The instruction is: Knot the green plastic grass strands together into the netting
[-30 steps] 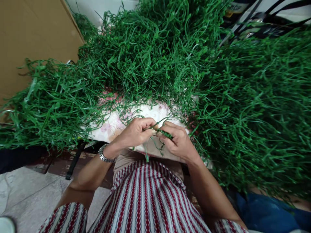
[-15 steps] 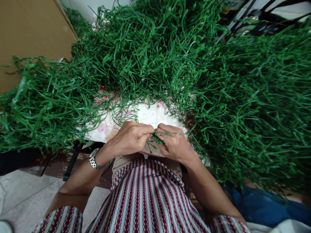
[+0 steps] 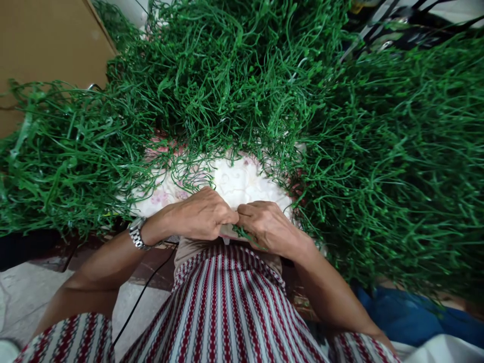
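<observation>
My left hand [image 3: 200,214], with a metal watch on its wrist, has its fingers pinched together at the front of my lap. Its fingertips meet those of my right hand [image 3: 266,227], whose fingers are curled round a small green plastic sprig [image 3: 244,233]. Whatever lies between the left fingertips is too small to make out. Both hands are over the near edge of a floral white cloth [image 3: 242,184]. Large heaps of green plastic strands [image 3: 227,75] surround the cloth behind and on both sides.
A brown board [image 3: 45,45] stands at the back left. Dark straps and a bag [image 3: 401,38] lie at the back right. Blue fabric [image 3: 412,315] is at the lower right. A black cable [image 3: 141,292] hangs at my left side.
My left hand has turned knuckles-up and its forearm has swung outward. My right hand has lowered slightly and rolled inward; the sprig in it now points down. The black cable shows more.
</observation>
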Demonstrator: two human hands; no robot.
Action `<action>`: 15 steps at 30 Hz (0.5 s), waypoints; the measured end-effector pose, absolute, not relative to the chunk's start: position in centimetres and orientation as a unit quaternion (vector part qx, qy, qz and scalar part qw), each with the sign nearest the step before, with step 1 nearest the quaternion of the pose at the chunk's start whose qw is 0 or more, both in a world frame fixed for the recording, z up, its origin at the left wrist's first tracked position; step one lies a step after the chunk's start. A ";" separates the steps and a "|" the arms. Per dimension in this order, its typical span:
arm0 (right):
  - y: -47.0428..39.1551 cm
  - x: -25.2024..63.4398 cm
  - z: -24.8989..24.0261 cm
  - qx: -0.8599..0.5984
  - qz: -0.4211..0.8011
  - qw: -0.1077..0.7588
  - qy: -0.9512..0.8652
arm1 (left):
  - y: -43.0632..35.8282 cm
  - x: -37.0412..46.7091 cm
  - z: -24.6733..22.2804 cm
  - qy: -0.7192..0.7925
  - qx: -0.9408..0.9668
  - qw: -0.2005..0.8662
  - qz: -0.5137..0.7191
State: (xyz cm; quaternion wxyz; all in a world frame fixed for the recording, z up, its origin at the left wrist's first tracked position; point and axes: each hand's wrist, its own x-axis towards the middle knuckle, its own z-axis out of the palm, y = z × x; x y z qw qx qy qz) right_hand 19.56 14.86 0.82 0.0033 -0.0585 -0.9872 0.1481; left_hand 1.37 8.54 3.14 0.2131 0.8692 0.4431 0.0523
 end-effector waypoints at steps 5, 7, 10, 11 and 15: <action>14.7 19.6 1.0 -0.049 0.157 0.016 -0.986 | 8.6 0.9 3.0 0.435 0.866 0.238 0.071; 15.0 19.6 1.0 -0.057 0.158 0.043 -0.985 | 8.8 0.6 2.8 0.446 0.847 0.265 0.114; 15.4 19.7 0.6 -0.108 0.167 0.135 -0.971 | 9.0 0.6 2.4 0.506 0.774 0.319 0.208; 15.4 19.6 0.4 -0.127 0.175 0.168 -0.962 | 9.0 0.8 2.2 0.532 0.743 0.330 0.238; 15.0 19.4 -0.5 -0.174 0.204 0.240 -0.933 | 8.7 1.9 1.5 0.602 0.651 0.339 0.315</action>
